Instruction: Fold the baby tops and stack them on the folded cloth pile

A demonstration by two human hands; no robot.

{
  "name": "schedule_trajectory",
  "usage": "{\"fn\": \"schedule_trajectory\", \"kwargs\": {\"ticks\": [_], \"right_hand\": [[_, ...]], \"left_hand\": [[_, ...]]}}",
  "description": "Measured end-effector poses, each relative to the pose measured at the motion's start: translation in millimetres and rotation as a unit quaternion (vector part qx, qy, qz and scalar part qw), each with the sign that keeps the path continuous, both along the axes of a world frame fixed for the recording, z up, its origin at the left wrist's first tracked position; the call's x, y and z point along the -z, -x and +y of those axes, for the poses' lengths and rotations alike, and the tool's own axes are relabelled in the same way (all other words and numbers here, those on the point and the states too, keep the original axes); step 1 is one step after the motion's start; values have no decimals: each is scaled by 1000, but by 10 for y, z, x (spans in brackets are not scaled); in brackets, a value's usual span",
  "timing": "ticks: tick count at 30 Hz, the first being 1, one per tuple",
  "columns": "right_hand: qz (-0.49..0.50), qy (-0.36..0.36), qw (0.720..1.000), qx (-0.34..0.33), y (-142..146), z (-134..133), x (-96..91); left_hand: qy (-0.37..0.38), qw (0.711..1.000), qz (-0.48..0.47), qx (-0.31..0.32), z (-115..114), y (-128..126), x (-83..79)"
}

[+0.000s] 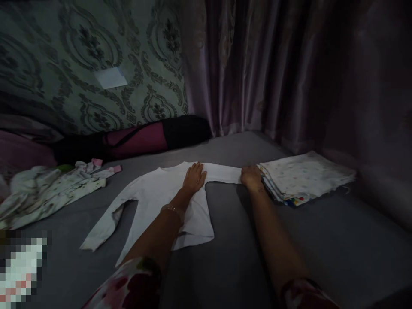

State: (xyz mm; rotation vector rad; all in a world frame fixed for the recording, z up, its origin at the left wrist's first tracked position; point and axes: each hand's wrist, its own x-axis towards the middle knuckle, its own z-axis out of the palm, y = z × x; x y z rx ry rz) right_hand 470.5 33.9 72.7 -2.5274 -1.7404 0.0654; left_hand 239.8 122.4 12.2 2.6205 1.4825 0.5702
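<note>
Now we see one white shirt [154, 193] with two long sleeves, lying flat on the gray bed [322, 240]. Our left hand [194, 177] rests flat on it, fingers spread. Our right hand [251, 176] is closed on one sleeve end, just beside one stack [305, 176] of folded cloths. One loose pile [48, 189] of clothes lies far left.

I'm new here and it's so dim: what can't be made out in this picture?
Head view:
Sleeve end of the white shirt: covered by the right hand; whether it pinches the cloth is unclear.
Heap of clothes: cut off by the left edge.
Bottom-left corner: pixelated patch.
Folded stack: prints too small, too dim.
</note>
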Motion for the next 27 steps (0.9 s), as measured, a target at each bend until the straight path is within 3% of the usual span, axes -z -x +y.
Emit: {"fn": "schedule_trajectory", "kwargs": {"ticks": [3,5,10,12,14,20,27], "right_hand": [[-45,-1,999,22,133,-9,-49],[-54,-24,998,-3,267,4,-80],[12,-109,973,-205,706,152,35],[44,-97,959,-262,836,217,142],[71,-59,956,-278,904,258,236],[116,23,972,-204,867,237,291],[96,71,993,22,578,115,243]], "left_hand": [[-9,999,-20,-29,-40,-10,-32],[-2,999,-17,-31,-49,-22,-45],[26,999,14,-25,-62,-44,-79],[27,999,25,-15,-73,-44,-98],[31,999,37,-4,-81,-39,-112],[46,998,49,-14,-74,-35,-89],[75,996,52,-6,-31,-38,-91]]}}
